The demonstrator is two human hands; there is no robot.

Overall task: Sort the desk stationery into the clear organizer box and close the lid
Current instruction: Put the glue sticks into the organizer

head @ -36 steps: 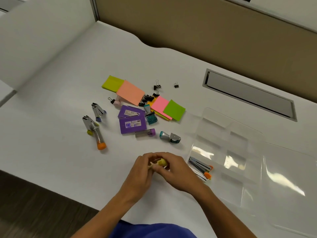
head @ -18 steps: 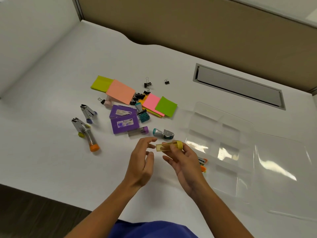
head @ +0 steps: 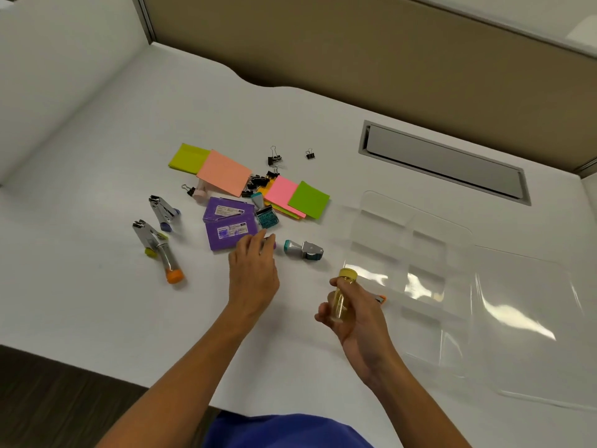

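Two hands over a white desk (head: 97, 176). Right hand (head: 358, 315) grips a small clear tube with a yellow cap (head: 343, 294), cap pointing away from the person, fingers wrapped round its body, held above the desk just left of the clear organizer box (head: 416, 253). Left hand (head: 253, 273) is palm down with fingers loosely curled, tips on or just over a purple-capped tube (head: 269, 245) at the near edge of the purple boxes (head: 227, 226); can't tell whether it actually grips it. Organizer box sits right of centre, lid (head: 533, 321) open and lying flat to its right; an orange-tipped item (head: 381, 299) shows in a near-left compartment, mostly hidden behind the right hand. Loose on the desk: teal stamp (head: 266, 216) beside the purple boxes, teal and silver roller piece (head: 303, 250) between left hand and organizer, sticky note pads in green (head: 189, 158), salmon (head: 224, 173), pink (head: 281, 192) and green (head: 308, 199), black binder clips (head: 274, 158) clustered behind them, two silver staple removers (head: 161, 210) far left, an orange-capped tube (head: 171, 266) touching the nearer one.
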